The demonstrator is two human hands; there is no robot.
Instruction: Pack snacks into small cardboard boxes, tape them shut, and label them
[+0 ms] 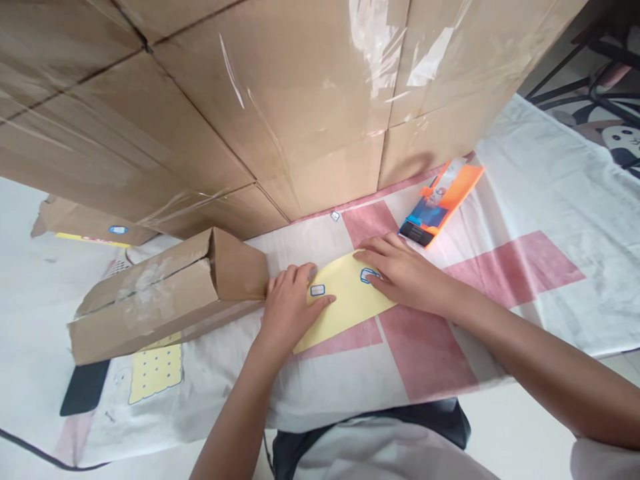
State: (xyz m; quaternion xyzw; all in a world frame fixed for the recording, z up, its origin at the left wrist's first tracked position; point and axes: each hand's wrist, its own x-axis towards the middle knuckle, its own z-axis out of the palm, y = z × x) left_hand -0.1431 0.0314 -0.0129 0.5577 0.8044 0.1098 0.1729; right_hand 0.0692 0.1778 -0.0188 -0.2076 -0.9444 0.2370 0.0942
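A yellow sheet of paper lies on the cloth in front of me, with small blue-edged stickers on it. My left hand holds its left end, thumb on top beside a rectangular sticker and fingers around the edge. At the other end, my right hand grips the paper, its fingers over the far edge. The right thumb presses near a second sticker and partly covers it. Close to my left fingers is the end of a long cardboard box.
Stacked, taped cartons form a wall behind the sheet. An orange and blue tape dispenser stands right of my right hand. A dotted yellow piece and a black flat object lie by the long box. The cloth is white and red.
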